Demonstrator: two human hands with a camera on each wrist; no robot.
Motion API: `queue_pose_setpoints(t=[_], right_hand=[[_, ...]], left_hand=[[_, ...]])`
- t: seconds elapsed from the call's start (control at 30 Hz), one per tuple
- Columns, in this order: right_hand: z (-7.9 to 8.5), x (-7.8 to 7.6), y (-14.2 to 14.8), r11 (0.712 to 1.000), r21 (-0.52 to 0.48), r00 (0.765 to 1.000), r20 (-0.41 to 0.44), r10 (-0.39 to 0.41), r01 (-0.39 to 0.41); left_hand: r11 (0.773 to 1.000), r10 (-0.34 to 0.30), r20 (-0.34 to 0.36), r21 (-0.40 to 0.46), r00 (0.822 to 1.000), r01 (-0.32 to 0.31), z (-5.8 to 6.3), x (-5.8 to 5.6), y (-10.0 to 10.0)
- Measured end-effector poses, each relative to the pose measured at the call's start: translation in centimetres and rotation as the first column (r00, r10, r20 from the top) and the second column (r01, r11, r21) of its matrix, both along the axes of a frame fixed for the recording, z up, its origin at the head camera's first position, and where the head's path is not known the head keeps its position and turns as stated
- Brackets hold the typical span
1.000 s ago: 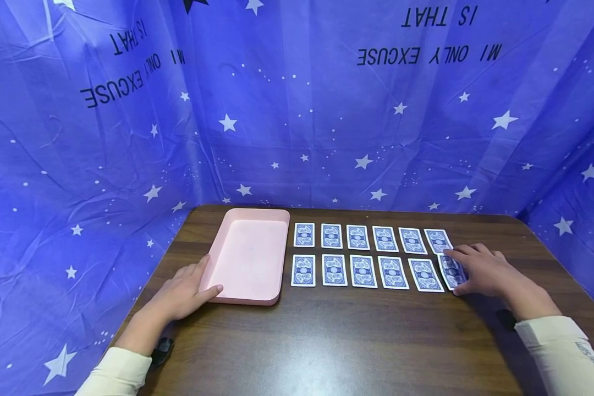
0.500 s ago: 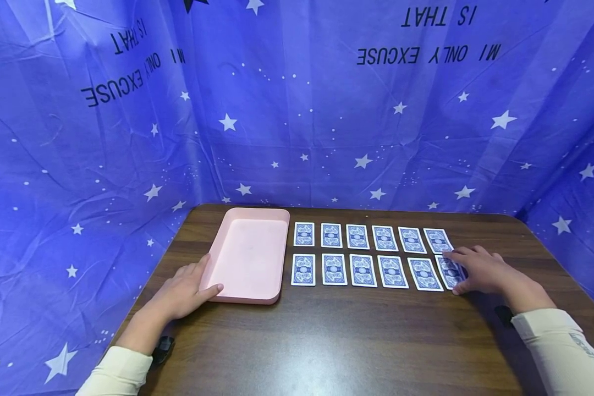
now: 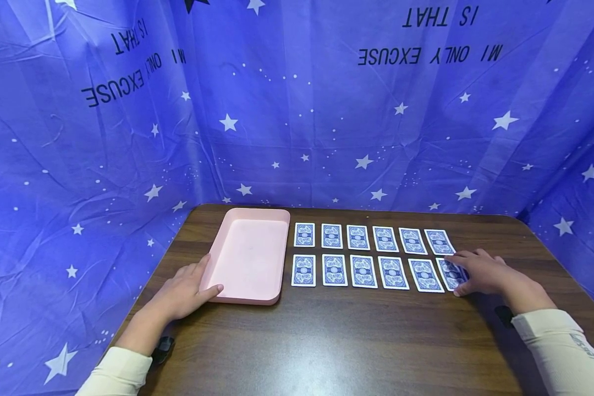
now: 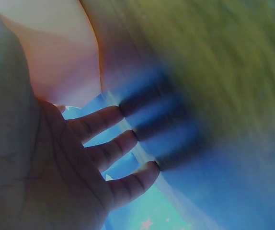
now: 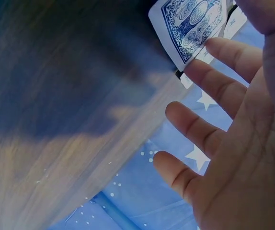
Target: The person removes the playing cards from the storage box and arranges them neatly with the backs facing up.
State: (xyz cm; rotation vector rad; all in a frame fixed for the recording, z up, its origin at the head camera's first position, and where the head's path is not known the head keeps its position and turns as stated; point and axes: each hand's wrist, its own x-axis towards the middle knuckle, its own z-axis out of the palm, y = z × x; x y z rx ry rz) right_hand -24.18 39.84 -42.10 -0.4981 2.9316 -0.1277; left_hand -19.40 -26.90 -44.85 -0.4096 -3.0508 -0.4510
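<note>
My left hand (image 3: 183, 291) rests at the near left corner of a pink tray (image 3: 249, 256). Its thumb lies over the rim. In the left wrist view the fingers (image 4: 106, 148) look straight, their tips at the tabletop beside the tray. My right hand (image 3: 490, 275) is at the right end of the near row, with fingertips and thumb touching opposite ends of the last playing card (image 3: 449, 275). That card lies face down, its right side partly hidden by the hand. The right wrist view shows extended fingers (image 5: 214, 86), two of them at the blue-backed card's edge.
Several more face-down playing cards (image 3: 334, 269) lie in two rows of upright columns right of the tray. They stand on a brown wooden table (image 3: 317, 341). A blue curtain (image 3: 297, 110) with stars and lettering surrounds the table's back and sides.
The last near-row card looked bent and near the card behind; now it lies flatter, slightly nearer to me, with a gap between them. The right hand shifted slightly; the left stayed put.
</note>
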Motion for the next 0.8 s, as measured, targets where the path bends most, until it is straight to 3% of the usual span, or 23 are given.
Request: queue_pose_setpoints(t=[0.53,0.8], right_hand=[[-0.2,0.7,0.0,1.000,0.007,1.000,-0.028,-0.007,0.007],[-0.8,1.1,0.8,1.000,-0.025,0.995,-0.099,-0.013,0.011]], left_hand=[[1.000,0.003,0.017,0.003,1.000,-0.003,0.1,0.1,0.0],[1.000,0.009,0.018,0.006,1.000,-0.009,0.0,0.2,0.0]])
